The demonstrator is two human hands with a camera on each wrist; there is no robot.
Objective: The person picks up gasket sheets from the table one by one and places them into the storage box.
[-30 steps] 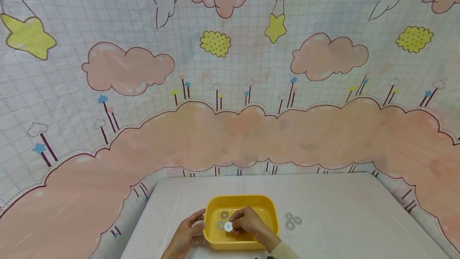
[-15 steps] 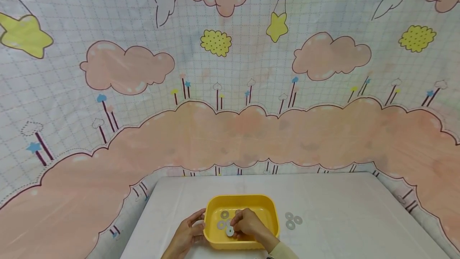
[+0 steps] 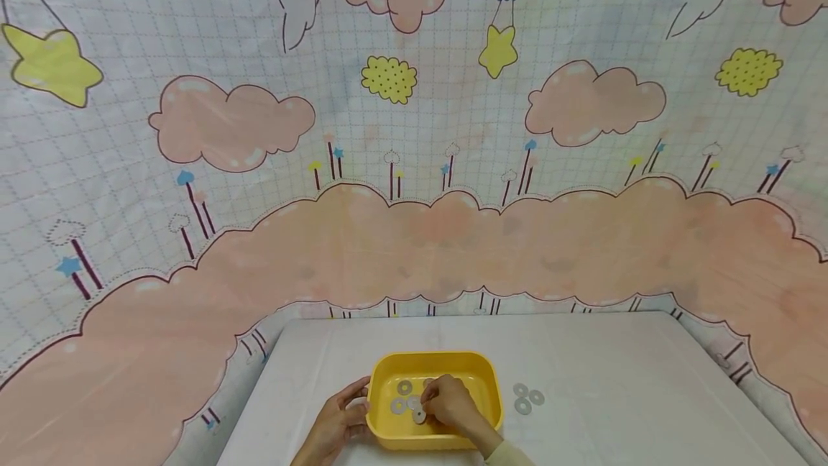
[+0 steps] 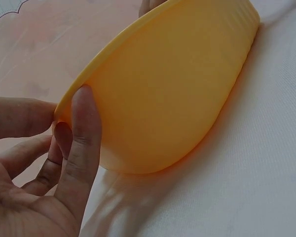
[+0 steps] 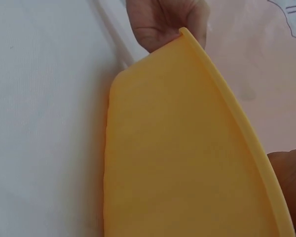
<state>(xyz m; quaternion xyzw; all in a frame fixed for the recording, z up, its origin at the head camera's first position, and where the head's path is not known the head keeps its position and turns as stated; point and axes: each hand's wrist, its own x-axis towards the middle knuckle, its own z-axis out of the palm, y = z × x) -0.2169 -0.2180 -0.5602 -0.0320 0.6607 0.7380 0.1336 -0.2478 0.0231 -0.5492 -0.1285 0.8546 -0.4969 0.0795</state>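
Observation:
A yellow tray (image 3: 433,441) stands on the white table. My left hand (image 3: 338,419) holds its left end; in the left wrist view the thumb (image 4: 85,123) lies on the outer wall, just under the rim, and the index finger meets the rim. Inside the tray my right hand (image 3: 449,405) reaches down with curled fingers, pinching a flat grey washer (image 3: 419,417) at its edge. Other washers lie on the tray floor, among them one washer (image 3: 404,387) further back and another washer (image 3: 397,405) to the left. The right wrist view mostly shows the tray's outer wall (image 5: 172,138), hiding the fingertips.
Three loose washers (image 3: 522,406) lie close together on the table (image 3: 601,394), to the right of the tray. Behind the table hangs a cloth backdrop (image 3: 453,243) printed with clouds and stars.
My right hand has shifted slightly right and nearer inside the tray, leaving a washer on the floor and now pinching another. My left hand has stayed at the tray's left end.

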